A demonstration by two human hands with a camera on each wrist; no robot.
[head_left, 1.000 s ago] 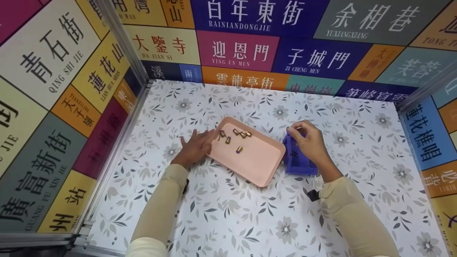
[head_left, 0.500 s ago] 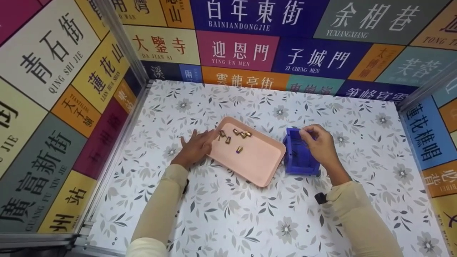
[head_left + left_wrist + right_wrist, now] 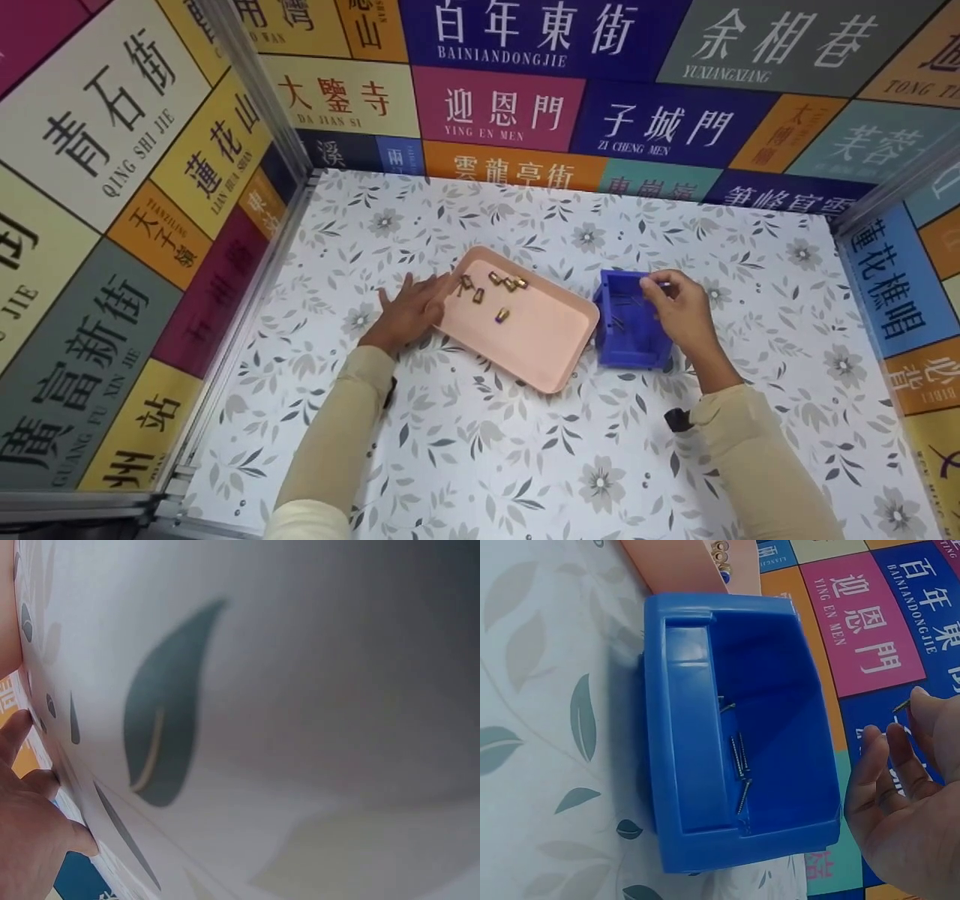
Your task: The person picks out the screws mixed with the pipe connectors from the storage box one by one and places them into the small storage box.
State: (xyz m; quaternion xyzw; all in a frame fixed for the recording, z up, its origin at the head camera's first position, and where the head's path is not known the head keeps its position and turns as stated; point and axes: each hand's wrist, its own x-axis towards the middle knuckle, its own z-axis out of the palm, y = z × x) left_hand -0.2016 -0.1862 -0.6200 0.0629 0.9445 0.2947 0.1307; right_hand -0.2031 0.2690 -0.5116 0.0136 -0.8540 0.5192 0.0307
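My right hand [image 3: 681, 309] is over the right rim of a blue plastic bin [image 3: 611, 358], pinching a small screw [image 3: 901, 705] between thumb and fingertips. Several loose screws [image 3: 739, 755] lie on the bin's floor, clearest in the right wrist view. Left of the bin, its corner close to it, lies a shallow pink tray [image 3: 529, 352]. Several small brass-coloured metal fittings [image 3: 502, 315] are in the tray, mostly toward its far left end. My left hand [image 3: 409, 313] rests with fingers spread at the tray's left edge; the left wrist view shows its fingers [image 3: 79, 838] against the tabletop.
A white tabletop [image 3: 510, 457] with a leaf and flower print carries everything. Panels with street-name lettering [image 3: 499, 109] stand behind and at both sides. A metal frame post [image 3: 281, 97] rises at the back left corner.
My right hand has moved rightward from the bin's far left corner to its right rim, uncovering more of the inside. My left hand and the tray have stayed in place.
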